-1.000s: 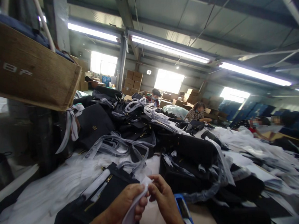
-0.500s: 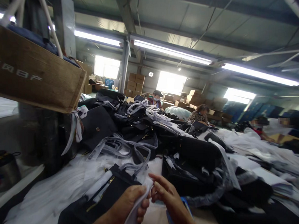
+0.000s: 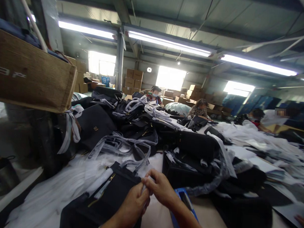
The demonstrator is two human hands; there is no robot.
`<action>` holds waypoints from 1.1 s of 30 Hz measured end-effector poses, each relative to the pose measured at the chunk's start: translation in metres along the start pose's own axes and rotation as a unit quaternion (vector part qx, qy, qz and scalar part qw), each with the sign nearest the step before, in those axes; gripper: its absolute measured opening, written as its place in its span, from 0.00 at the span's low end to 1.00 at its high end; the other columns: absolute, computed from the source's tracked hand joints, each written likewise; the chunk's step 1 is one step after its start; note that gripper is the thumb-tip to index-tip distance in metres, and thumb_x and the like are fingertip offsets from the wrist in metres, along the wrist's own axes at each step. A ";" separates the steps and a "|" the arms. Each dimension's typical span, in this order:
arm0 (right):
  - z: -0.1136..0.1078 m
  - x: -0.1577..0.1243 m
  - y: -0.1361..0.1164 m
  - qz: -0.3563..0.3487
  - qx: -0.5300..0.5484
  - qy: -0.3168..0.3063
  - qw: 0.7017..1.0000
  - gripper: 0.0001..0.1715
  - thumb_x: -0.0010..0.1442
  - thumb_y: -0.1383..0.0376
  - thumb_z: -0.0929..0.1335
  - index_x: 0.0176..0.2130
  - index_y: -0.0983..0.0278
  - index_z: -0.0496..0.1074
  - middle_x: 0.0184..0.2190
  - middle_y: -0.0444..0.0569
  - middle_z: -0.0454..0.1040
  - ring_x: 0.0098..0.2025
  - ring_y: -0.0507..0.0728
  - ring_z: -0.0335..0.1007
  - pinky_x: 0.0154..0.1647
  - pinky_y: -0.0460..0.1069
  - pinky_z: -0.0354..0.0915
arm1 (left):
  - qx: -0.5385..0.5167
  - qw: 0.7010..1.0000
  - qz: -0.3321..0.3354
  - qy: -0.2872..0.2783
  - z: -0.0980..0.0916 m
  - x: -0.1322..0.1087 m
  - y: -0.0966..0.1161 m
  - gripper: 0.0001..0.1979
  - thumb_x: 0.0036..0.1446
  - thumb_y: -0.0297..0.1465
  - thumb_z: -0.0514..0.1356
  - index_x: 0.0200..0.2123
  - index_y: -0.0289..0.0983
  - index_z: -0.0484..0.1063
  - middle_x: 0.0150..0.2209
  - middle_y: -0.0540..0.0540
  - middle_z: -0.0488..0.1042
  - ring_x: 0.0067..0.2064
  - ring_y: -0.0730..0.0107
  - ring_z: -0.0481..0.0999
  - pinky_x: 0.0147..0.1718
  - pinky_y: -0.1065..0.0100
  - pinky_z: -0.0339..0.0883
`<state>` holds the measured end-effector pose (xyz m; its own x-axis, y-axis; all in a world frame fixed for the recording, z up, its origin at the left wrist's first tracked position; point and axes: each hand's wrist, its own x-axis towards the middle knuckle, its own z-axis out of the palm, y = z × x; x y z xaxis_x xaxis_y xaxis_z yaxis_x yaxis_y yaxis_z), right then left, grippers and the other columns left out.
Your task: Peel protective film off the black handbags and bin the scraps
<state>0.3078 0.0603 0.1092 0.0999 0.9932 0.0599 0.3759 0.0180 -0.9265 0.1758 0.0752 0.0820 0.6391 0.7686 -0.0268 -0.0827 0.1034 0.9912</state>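
Note:
My left hand (image 3: 133, 207) is closed around a folded white strip (image 3: 144, 187), most of which is hidden by the fingers. Pressed against it, my right hand (image 3: 159, 187) pinches the strip's upper end. Beneath the left forearm lies a black bag (image 3: 119, 190) with a gold zipper, and white wrapping shows at its opening. Just beyond both hands, straps in clear plastic wrap (image 3: 139, 164) lie in loops. A blue tray (image 3: 193, 210) is partly covered by my right forearm.
Black bags (image 3: 198, 144) are heaped across the table. Thin white sheets (image 3: 53, 187) spread on the left, below a hanging brown bag (image 3: 33, 73). Several people sit farther back, one in a dark cap (image 3: 156, 94). A hand (image 3: 302, 221) shows at the right edge.
My right hand has closed onto the strip's upper end, where its fingers were extended before. Less of the strip shows now. The view has shifted slightly to the right.

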 end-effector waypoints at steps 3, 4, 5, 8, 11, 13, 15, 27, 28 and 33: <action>0.001 0.002 0.003 0.003 0.038 0.012 0.999 0.14 0.57 0.56 0.69 0.30 0.64 0.68 0.19 0.38 0.66 0.19 0.48 0.62 0.19 0.42 0.55 | -0.020 0.999 -0.045 -0.016 -0.004 0.000 0.004 0.24 0.55 0.54 0.56 0.32 0.36 0.65 0.19 0.55 0.63 0.16 0.79 0.58 0.15 0.74 0.49; 0.001 0.002 0.004 0.002 0.050 0.013 0.999 0.15 0.56 0.56 0.70 0.29 0.64 0.68 0.18 0.38 0.66 0.19 0.48 0.61 0.19 0.42 0.55 | -0.036 0.997 -0.063 -0.033 -0.006 -0.001 0.007 0.24 0.54 0.54 0.57 0.32 0.36 0.65 0.21 0.54 0.65 0.16 0.78 0.60 0.16 0.74 0.51; 0.000 0.003 0.004 0.000 0.060 0.014 0.998 0.16 0.56 0.54 0.70 0.28 0.64 0.67 0.18 0.38 0.66 0.19 0.48 0.60 0.19 0.42 0.55 | -0.056 0.994 -0.078 -0.049 -0.009 -0.003 0.010 0.25 0.54 0.54 0.57 0.34 0.35 0.66 0.23 0.52 0.68 0.18 0.77 0.63 0.18 0.73 0.55; -0.002 0.007 0.006 0.003 0.090 0.022 0.996 0.20 0.55 0.49 0.70 0.28 0.63 0.67 0.18 0.38 0.66 0.19 0.48 0.60 0.19 0.42 0.54 | -0.131 0.980 -0.121 -0.091 -0.021 -0.014 0.018 0.27 0.57 0.53 0.55 0.39 0.32 0.67 0.30 0.44 0.74 0.26 0.70 0.72 0.27 0.69 0.63; 0.000 0.011 0.007 0.012 0.127 0.036 0.991 0.24 0.53 0.46 0.71 0.26 0.63 0.66 0.17 0.39 0.66 0.18 0.48 0.60 0.18 0.43 0.53 | -0.183 0.966 -0.145 -0.112 -0.031 -0.026 0.020 0.27 0.59 0.51 0.54 0.42 0.29 0.68 0.32 0.41 0.75 0.30 0.65 0.75 0.34 0.64 0.65; 0.003 0.009 0.008 0.015 0.148 0.047 0.988 0.25 0.52 0.45 0.71 0.27 0.63 0.66 0.17 0.38 0.64 0.18 0.48 0.58 0.18 0.43 0.53 | -0.202 0.962 -0.148 -0.113 -0.035 -0.030 0.018 0.26 0.60 0.49 0.54 0.43 0.29 0.68 0.31 0.41 0.74 0.30 0.65 0.75 0.35 0.63 0.65; 0.007 0.000 0.010 0.022 0.192 0.069 0.979 0.27 0.56 0.42 0.67 0.35 0.64 0.69 0.20 0.39 0.66 0.20 0.49 0.61 0.20 0.44 0.58 | -0.219 0.958 -0.149 -0.108 -0.037 -0.030 0.015 0.25 0.60 0.48 0.55 0.43 0.29 0.68 0.31 0.42 0.74 0.29 0.66 0.74 0.33 0.63 0.65; 0.053 -0.055 0.029 0.011 0.224 0.091 0.970 0.26 0.54 0.47 0.71 0.44 0.62 0.74 0.38 0.51 0.76 0.39 0.61 0.72 0.39 0.53 0.67 | -0.216 0.965 -0.131 -0.073 -0.033 -0.029 0.012 0.22 0.54 0.48 0.62 0.35 0.33 0.68 0.28 0.46 0.72 0.26 0.69 0.72 0.28 0.66 0.65; 0.056 -0.053 0.031 0.015 0.234 0.091 0.968 0.27 0.53 0.46 0.71 0.43 0.62 0.73 0.36 0.50 0.76 0.36 0.60 0.72 0.36 0.52 0.67 | -0.211 0.966 -0.130 -0.074 -0.033 -0.028 0.010 0.23 0.53 0.50 0.62 0.35 0.33 0.68 0.28 0.46 0.72 0.26 0.69 0.71 0.27 0.66 0.64; 0.062 -0.048 0.036 0.025 0.229 0.103 0.968 0.25 0.53 0.46 0.71 0.40 0.63 0.72 0.29 0.47 0.73 0.28 0.57 0.69 0.27 0.48 0.65 | -0.175 0.975 -0.113 -0.084 -0.034 -0.026 -0.002 0.30 0.51 0.56 0.59 0.35 0.32 0.70 0.26 0.44 0.73 0.25 0.68 0.71 0.27 0.66 0.65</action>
<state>0.2593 0.0200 0.0501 0.3075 0.9507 0.0405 -0.0767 0.0672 -0.9948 0.1338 0.0767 0.0766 0.7851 0.5902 -0.1877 -0.1624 0.4888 0.8572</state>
